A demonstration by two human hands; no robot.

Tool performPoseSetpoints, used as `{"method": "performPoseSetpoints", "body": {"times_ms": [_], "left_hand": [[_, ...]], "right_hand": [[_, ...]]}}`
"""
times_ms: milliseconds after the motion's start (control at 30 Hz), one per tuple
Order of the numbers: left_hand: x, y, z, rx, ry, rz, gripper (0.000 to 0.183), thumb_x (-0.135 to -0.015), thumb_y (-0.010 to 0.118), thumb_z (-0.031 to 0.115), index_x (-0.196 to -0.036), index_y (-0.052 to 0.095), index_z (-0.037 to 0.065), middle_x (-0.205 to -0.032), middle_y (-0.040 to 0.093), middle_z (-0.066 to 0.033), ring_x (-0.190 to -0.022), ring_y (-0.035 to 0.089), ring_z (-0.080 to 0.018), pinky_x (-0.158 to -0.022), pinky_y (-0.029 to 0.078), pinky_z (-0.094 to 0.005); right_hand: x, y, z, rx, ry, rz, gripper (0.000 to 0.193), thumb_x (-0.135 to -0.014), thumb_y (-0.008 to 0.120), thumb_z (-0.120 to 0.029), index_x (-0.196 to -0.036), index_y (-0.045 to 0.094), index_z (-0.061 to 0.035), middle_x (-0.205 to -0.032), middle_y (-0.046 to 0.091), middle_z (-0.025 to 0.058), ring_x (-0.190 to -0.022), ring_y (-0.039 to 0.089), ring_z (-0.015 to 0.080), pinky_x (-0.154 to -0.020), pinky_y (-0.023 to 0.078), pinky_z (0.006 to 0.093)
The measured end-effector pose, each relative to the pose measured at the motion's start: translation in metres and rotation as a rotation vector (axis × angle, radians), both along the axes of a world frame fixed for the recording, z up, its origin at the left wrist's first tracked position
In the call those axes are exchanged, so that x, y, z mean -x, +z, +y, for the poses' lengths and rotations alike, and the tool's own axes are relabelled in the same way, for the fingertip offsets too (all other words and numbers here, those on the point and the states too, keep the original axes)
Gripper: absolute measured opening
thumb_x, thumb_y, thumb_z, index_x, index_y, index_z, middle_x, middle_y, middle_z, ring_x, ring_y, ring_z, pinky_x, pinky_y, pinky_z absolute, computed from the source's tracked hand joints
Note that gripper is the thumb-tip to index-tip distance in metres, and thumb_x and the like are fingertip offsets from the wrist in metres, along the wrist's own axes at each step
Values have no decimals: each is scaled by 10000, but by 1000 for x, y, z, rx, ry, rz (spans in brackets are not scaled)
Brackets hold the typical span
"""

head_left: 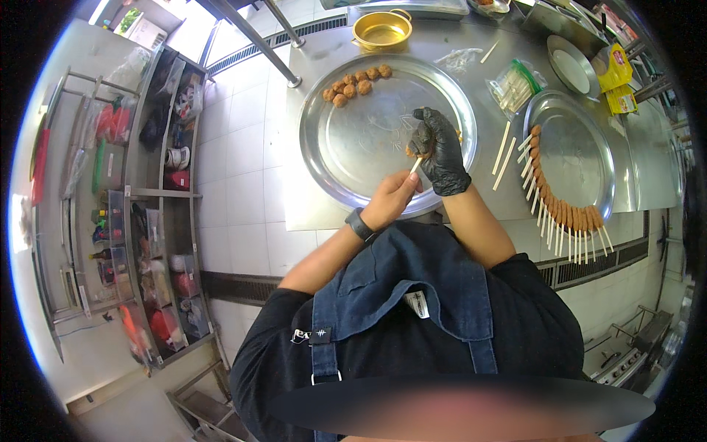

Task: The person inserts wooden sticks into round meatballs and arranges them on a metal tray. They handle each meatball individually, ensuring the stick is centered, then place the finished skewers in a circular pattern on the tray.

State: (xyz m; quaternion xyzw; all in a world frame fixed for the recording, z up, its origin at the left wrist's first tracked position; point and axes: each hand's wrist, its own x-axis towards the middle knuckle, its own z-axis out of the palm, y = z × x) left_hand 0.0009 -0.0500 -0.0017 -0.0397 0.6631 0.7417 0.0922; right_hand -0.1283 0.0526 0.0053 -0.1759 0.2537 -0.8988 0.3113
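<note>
My bare left hand (392, 199), with a dark watch on its wrist, pinches the lower end of a pale wooden stick (417, 164). My right hand (442, 153), in a black glove, is closed around the brown minced meat (410, 152) at the stick's upper end; the palm hides most of that meat. Both hands are over the near right part of a large round steel tray (313, 158). Several brown meatballs (355, 83) sit in a cluster at the tray's far left.
To the right, a second steel tray (582, 140) bears a curved row of meat skewers (563, 212), sticks jutting over its near edge. Loose sticks (503, 155) lie between the trays, by a bag of sticks (514, 88). A golden pot (382, 31) stands behind; shelves (166, 191) line the left.
</note>
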Motion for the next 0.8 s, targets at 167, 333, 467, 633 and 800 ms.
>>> {"method": "performPoseSetpoints", "body": {"times_ms": [167,333,467,633,800], "left_hand": [[-6,2,-4,-110,8,-43,345,-1023,358,329,-860,506,64,-599,350,70,-488,297,-37,-432,240,-207],[-12,-1,-16,-255,-15,-148,346,-1021,357,346,-842,483,78,-603,313,72,-490,270,-39,-434,227,-208],[-14,2,-24,-370,-19,-244,350,-1018,359,363,-830,466,89,-601,300,66,-489,261,-50,-435,224,-215],[-18,1,-38,-438,-89,-265,427,-1014,325,423,-763,456,103,-575,286,55,-481,256,-71,-430,220,-227],[-19,0,-51,-583,-182,-337,481,-1010,302,461,-728,460,105,-560,278,54,-477,266,-76,-427,224,-226]], "right_hand": [[-19,6,-10,-225,-278,-68,336,-938,551,-235,-1164,569,13,-718,540,1,-622,517,93,-575,435,239],[-35,11,-23,-224,-323,-86,310,-922,569,-200,-1175,577,-20,-751,593,33,-658,562,116,-607,464,256],[-41,9,-29,-359,-324,66,309,-911,582,-214,-1151,589,-20,-736,591,36,-653,572,120,-613,474,264],[-54,4,-37,-569,-378,21,355,-903,581,-268,-1168,590,-32,-780,618,29,-677,593,150,-628,477,278],[-48,-20,-44,-118,-191,-351,238,-906,601,-265,-1053,591,-77,-934,631,53,-841,626,188,-726,524,317]]}}
